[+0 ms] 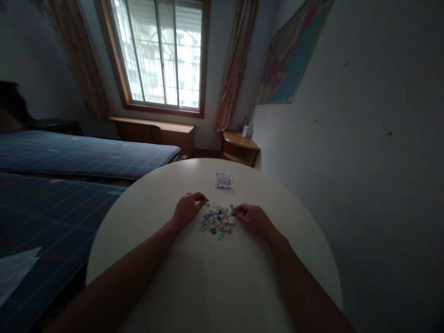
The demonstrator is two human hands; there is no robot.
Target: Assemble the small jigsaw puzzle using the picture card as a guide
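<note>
A small heap of loose jigsaw pieces (218, 221) lies on a round white table (215, 282). My left hand (187, 209) rests at the heap's left edge, its fingers curled and pinched at a piece near the top of the pile. At the heap's right edge, my right hand (252, 219) has its fingertips drawn together on pieces. What each pinch holds is too small to make out. Just beyond the heap lies a small picture card (223, 180), flat on the table.
A bed with a blue checked cover (69, 175) runs along the table's left side. A grey wall (364, 162) stands close on the right. At the back are a barred window (161, 53), a wooden desk (156, 131) and a corner shelf (240, 145).
</note>
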